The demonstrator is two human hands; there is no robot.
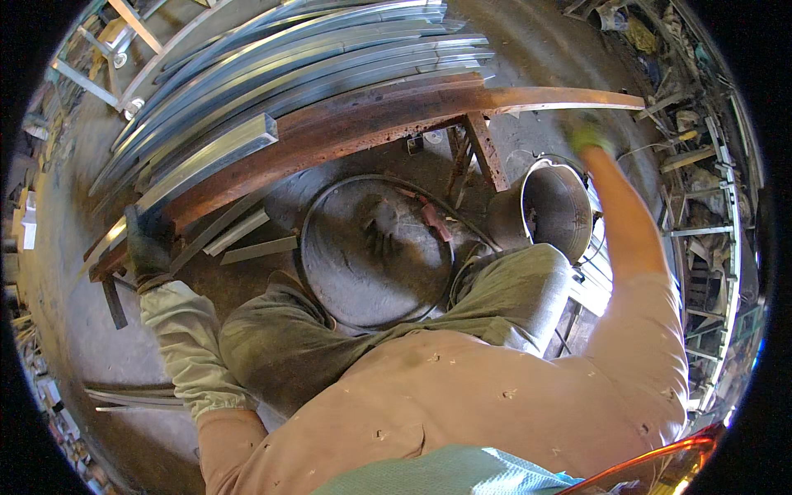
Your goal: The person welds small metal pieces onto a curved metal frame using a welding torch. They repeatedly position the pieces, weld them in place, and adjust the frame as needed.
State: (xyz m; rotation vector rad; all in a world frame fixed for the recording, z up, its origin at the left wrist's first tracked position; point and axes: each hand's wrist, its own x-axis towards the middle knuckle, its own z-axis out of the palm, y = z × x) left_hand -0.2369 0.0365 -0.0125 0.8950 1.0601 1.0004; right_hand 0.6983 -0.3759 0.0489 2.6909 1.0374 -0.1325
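Observation:
A length of square steel tube lies along a rusty steel beam that crosses in front of me. My left hand, in a dark glove and pale sleeve guard, grips the tube near its left end. The tube's open right end faces the middle of the beam. My right hand, in a yellow-green glove, is stretched out just below the beam's right end and above a bucket. It is blurred by motion, so I cannot tell whether it holds anything.
Behind the beam lies a stack of long metal profiles. Between my knees is a round dark drum top with a red-handled tool and cable. Metal offcuts lie left of it. An open bucket stands by my right knee.

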